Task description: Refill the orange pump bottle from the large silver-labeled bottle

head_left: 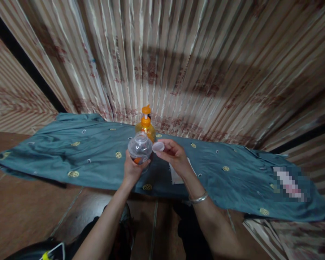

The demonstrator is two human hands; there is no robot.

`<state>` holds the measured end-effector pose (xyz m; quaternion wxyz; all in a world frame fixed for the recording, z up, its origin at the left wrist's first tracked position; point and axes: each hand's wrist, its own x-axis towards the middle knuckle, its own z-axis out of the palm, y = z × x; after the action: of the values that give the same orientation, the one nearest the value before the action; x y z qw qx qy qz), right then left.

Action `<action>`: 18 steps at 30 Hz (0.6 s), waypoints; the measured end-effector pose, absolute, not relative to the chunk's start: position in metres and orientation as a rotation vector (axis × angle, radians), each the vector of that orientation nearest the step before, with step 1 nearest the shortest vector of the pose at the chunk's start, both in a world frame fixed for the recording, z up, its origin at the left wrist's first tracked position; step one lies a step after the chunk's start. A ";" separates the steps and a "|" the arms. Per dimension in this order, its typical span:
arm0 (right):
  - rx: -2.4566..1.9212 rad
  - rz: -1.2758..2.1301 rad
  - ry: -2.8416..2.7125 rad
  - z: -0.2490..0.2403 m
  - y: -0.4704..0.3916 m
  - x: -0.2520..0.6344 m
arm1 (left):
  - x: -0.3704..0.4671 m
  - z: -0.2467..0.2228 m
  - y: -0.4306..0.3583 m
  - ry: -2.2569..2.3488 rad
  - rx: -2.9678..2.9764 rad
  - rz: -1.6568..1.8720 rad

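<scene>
My left hand (134, 168) is closed around a clear plastic bottle (141, 146), whose round mouth is uncovered. Between the thumb and fingers of my right hand (176, 153) is a whitish round cap (158, 146), held just right of the bottle and apart from its mouth. Behind the bottle stands an amber pump bottle (145, 126) with an orange pump head, its lower part hidden. Partly under my right wrist lies a white cloth or paper (177, 176).
A teal cloth with pineapple prints (97, 144) covers the long narrow surface. A striped curtain (162, 65) hangs behind it. At the right lies a pixelated item (291, 184) I cannot make out. Dark poles flank the cloth; tiled floor (29, 213) lies below.
</scene>
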<state>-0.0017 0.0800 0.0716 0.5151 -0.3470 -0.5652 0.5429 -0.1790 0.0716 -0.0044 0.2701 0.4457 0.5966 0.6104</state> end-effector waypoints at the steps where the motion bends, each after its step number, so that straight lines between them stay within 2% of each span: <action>1: -0.801 1.284 -1.383 0.081 0.085 0.000 | -0.178 -0.004 0.072 1.600 1.197 1.651; 5: -0.849 1.221 -1.340 0.080 0.096 0.010 | -0.177 -0.004 0.071 1.583 1.186 1.656; 13: -1.263 1.218 -1.290 -0.032 0.063 0.010 | -0.181 -0.007 0.072 1.579 1.206 1.620; 18: -1.427 0.949 -1.624 -0.052 0.048 0.008 | -0.182 -0.007 0.071 1.603 1.182 1.608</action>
<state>0.0077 0.0484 -0.0515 0.3806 -0.5589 -0.6362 0.3715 -0.1820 0.0715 -0.0070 0.2870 0.4424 0.5999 0.6017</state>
